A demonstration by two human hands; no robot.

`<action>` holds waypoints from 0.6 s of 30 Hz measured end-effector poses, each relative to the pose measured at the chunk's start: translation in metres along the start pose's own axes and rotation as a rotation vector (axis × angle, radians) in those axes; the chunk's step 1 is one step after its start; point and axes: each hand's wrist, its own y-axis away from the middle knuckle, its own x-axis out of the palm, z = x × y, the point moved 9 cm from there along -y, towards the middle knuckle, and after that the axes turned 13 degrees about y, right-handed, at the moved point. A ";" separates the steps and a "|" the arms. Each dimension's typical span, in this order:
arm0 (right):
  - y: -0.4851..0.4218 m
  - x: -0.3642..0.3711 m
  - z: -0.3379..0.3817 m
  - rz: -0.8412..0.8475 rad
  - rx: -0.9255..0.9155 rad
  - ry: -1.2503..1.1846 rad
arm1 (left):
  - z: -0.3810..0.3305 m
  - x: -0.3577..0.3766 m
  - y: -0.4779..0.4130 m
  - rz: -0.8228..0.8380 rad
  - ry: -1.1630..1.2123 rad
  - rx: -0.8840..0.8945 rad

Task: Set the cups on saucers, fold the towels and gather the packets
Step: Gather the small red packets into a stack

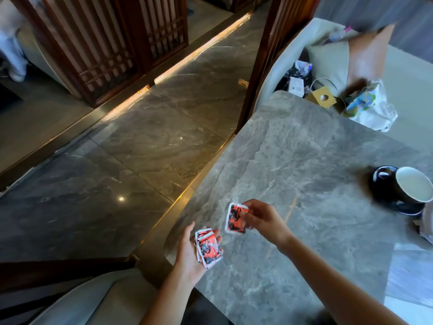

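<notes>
head view, cup (pixel 408 186) on saucer (pixel 403 205), apparently empty

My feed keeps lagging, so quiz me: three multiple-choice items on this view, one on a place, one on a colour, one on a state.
1. Where does the dark glossy cup with the white inside stand?
A. on the marble floor
B. on a dark saucer at the right edge of the grey marble table
C. on the chair

2. What colours are the small printed packets?
A. red, black and white
B. plain green
C. blue and yellow

3. What is the right hand doing?
A. resting flat on the table
B. gripping the cup
C. pinching packets above the table

Answers: 1 B, the saucer shows under the cup near the table's right edge. 2 A, red and black print with white borders. 3 C, fingers pinch them beside the left hand, which holds a stack.
</notes>
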 end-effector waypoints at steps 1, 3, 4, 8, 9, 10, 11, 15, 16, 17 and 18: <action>0.010 0.005 0.011 0.074 -0.041 -0.040 | 0.007 0.005 0.003 0.016 -0.009 -0.034; 0.030 0.014 0.028 0.197 -0.107 -0.003 | 0.024 0.019 0.008 0.094 -0.059 -0.114; 0.037 0.016 0.030 0.229 -0.124 0.060 | 0.033 0.026 0.010 0.130 -0.098 -0.147; 0.058 -0.003 0.019 0.160 -0.102 0.336 | 0.066 0.051 0.020 0.203 -0.263 -0.225; 0.063 -0.010 0.014 0.124 -0.077 0.358 | 0.072 0.056 0.023 0.210 -0.316 -0.228; 0.070 -0.019 0.008 0.082 -0.044 0.373 | 0.080 0.062 0.026 0.217 -0.371 -0.230; 0.077 -0.028 0.003 0.035 -0.022 0.403 | 0.089 0.067 0.029 0.222 -0.422 -0.231; 0.114 -0.064 0.003 -0.127 -0.069 0.455 | 0.124 0.083 0.040 0.255 -0.600 -0.257; 0.124 -0.069 0.003 -0.115 -0.088 0.476 | 0.135 0.087 0.041 0.271 -0.637 -0.278; 0.135 -0.072 0.002 -0.078 -0.103 0.546 | 0.147 0.091 0.044 0.284 -0.675 -0.304; 0.145 -0.072 -0.001 -0.022 -0.099 0.674 | 0.159 0.096 0.048 0.299 -0.713 -0.333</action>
